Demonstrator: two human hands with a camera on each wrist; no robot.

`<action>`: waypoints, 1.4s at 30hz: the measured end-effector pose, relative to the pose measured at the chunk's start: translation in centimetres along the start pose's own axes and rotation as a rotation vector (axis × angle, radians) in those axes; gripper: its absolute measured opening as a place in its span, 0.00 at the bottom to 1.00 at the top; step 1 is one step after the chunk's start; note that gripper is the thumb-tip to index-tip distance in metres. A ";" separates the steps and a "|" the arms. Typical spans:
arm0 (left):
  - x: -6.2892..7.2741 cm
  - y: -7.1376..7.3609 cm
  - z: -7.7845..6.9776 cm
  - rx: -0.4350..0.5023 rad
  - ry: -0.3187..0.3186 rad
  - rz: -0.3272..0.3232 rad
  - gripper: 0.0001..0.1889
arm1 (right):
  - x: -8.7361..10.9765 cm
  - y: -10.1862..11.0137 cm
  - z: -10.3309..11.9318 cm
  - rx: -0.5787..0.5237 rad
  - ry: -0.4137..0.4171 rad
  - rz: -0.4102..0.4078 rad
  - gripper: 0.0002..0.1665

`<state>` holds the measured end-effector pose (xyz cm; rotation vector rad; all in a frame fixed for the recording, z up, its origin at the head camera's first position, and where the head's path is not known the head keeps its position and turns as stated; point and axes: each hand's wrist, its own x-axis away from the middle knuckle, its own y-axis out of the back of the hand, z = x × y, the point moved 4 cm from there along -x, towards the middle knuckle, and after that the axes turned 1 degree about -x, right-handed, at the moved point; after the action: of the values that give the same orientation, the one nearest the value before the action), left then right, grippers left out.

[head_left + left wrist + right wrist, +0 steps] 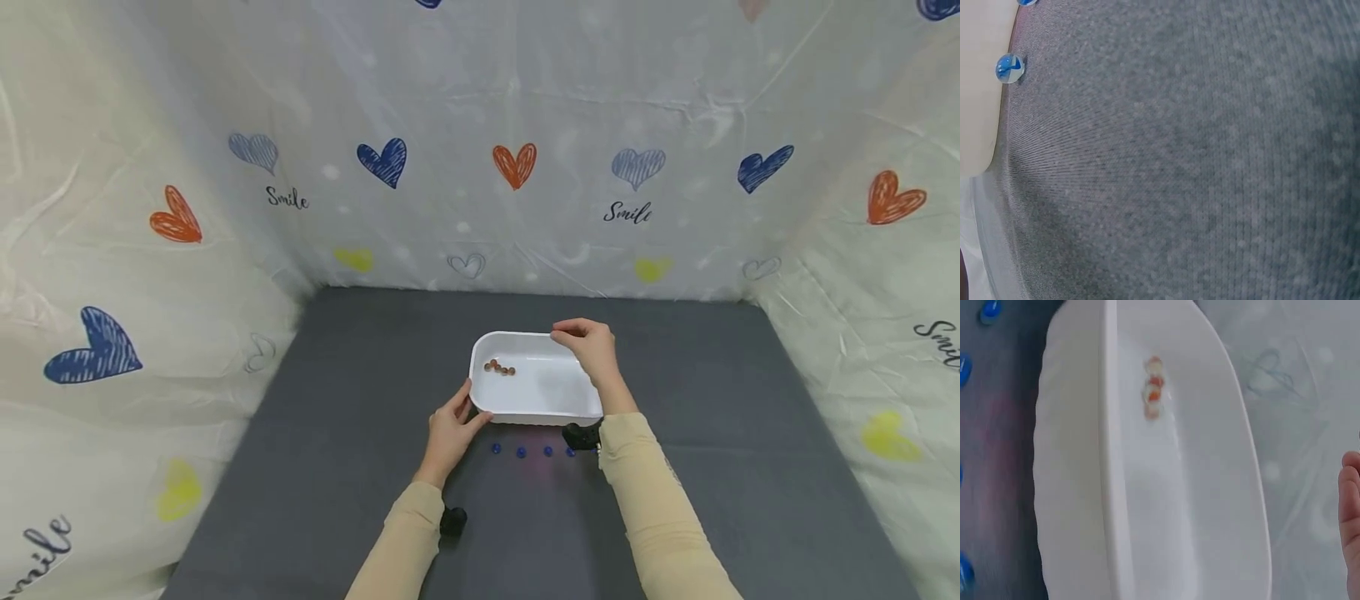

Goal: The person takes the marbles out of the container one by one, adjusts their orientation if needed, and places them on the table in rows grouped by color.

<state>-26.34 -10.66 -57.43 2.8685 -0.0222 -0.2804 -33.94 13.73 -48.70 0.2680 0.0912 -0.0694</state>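
Arms (663, 508) forward, left hand (448, 431) nearer, thumb (479, 421) spread; right hand (592, 348) farther

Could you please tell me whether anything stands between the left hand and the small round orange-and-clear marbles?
Yes, the wall of the white rectangular plastic tray, which the left hand grips at its near left corner; nothing visible covers the marbles from above.

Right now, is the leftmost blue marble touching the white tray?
Apart: the head view shows grey cloth between the leftmost blue marble and the white tray.
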 end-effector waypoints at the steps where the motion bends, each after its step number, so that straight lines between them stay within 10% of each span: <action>1: 0.1 0.1 0.0 0.003 -0.002 -0.001 0.39 | -0.2 -0.7 0.1 0.004 -0.002 0.012 0.14; 17: 0.4 0.2 -0.1 0.010 0.032 0.003 0.39 | -1.1 -7.4 -2.8 0.221 -0.141 0.051 0.09; 42: 0.6 0.4 -0.1 0.015 0.038 0.000 0.37 | -0.8 -10.5 -4.7 0.479 -0.155 0.115 0.06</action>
<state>-25.71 -11.00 -57.34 2.8878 -0.0175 -0.2260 -36.00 4.89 -55.86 0.7445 -0.0973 0.0037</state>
